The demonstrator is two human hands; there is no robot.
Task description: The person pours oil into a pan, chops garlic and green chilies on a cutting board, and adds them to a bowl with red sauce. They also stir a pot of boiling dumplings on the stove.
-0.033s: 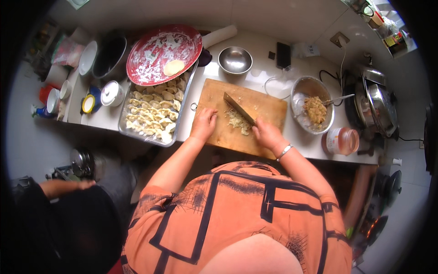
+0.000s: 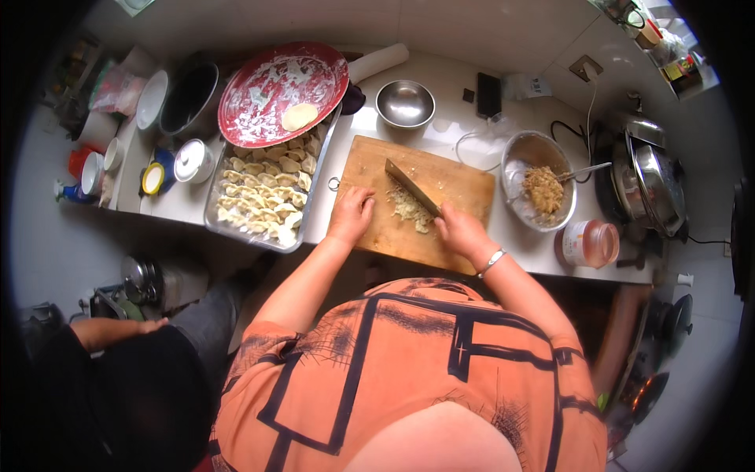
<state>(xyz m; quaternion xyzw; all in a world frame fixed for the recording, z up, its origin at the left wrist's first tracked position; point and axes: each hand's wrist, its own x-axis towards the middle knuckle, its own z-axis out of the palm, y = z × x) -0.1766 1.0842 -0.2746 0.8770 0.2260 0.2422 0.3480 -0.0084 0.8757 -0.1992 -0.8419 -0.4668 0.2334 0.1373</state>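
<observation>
My right hand [image 2: 462, 230] grips the handle of a cleaver [image 2: 414, 187]. Its blade slants up and left across the wooden cutting board [image 2: 465, 189]. Pale, finely chopped food [image 2: 409, 211] lies in a small heap under and beside the blade. At the board's left edge rests my left hand [image 2: 351, 214], its fingers curled together with nothing seen in them. To the left stands a metal tray with rows of dumplings [image 2: 263, 193]. A red, floury round tray [image 2: 267, 90] leans over its far end, with one round dough wrapper [image 2: 300, 117] on it.
Right of the board is a metal bowl [image 2: 515, 151] with brown filling and a spoon, near a jar [image 2: 588, 243]. Behind the board stands a small steel bowl [image 2: 405, 103]. A lidded white pot [image 2: 193, 161] sits left of the tray. Another person's hand [image 2: 149, 324] shows lower left.
The other person's hand and leg at the lower left have shifted slightly. My hands, the cleaver and the chopped food look the same.
</observation>
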